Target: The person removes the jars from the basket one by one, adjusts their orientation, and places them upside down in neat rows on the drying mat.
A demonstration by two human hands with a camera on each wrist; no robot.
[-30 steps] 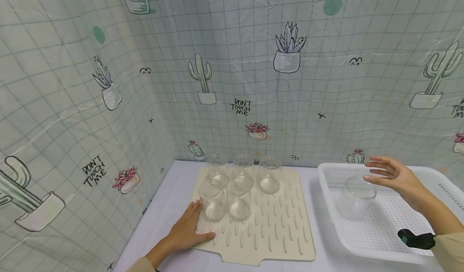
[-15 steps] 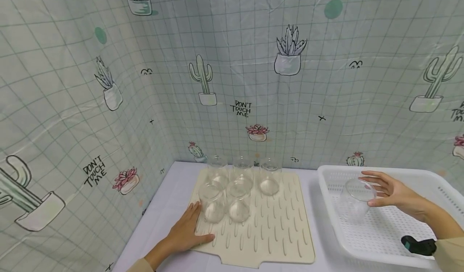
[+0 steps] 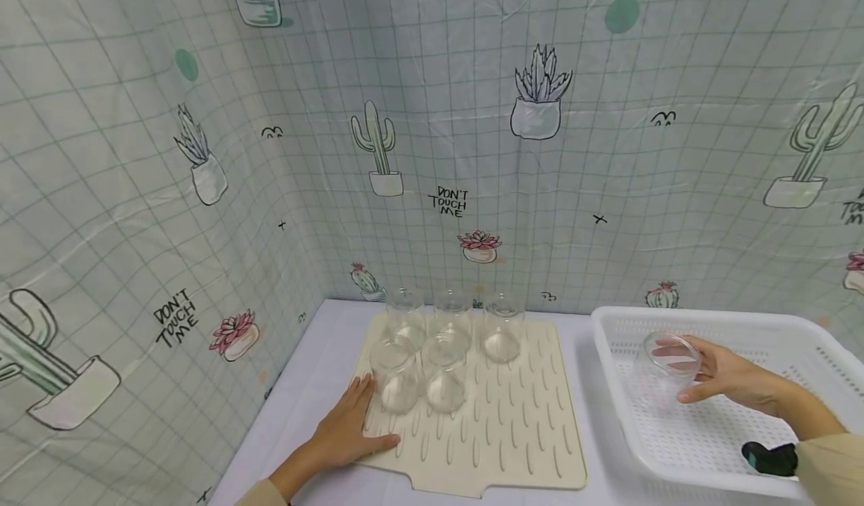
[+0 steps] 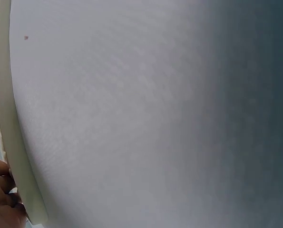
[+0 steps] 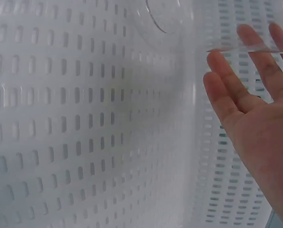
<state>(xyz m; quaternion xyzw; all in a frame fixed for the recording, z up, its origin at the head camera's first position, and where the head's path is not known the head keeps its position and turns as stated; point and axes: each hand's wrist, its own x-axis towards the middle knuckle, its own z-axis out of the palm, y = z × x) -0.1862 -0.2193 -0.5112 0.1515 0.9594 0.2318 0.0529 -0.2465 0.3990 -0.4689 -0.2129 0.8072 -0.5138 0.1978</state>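
My right hand (image 3: pixel 732 377) is down in the white perforated basket (image 3: pixel 624 423) at the right, wrapped around a clear cup (image 3: pixel 664 360). Its fingers show through the far side of the cup, and the thumb lies at the near side. From the right wrist, the cup's thin edge (image 5: pixel 246 48) crosses the spread fingers (image 5: pixel 267 66); the thumb is out of sight there. My left hand (image 3: pixel 343 425) rests flat on the left edge of a cream ridged drying mat (image 3: pixel 513 431), fingertips beside the front left cup (image 3: pixel 396 378). The mat's edge (image 4: pixel 17 142) also appears in the left wrist view.
Several clear cups stand upright in two rows on the mat, including a back right cup (image 3: pixel 502 330) and a front cup (image 3: pixel 445 375). A white cloth (image 3: pixel 300 375) covers the table. A cactus-print curtain (image 3: pixel 574 251) hangs behind and at the left.
My right hand has come down from above the cup's rim to its side, and the fingers now reach around it. The left hand has stayed on the mat.
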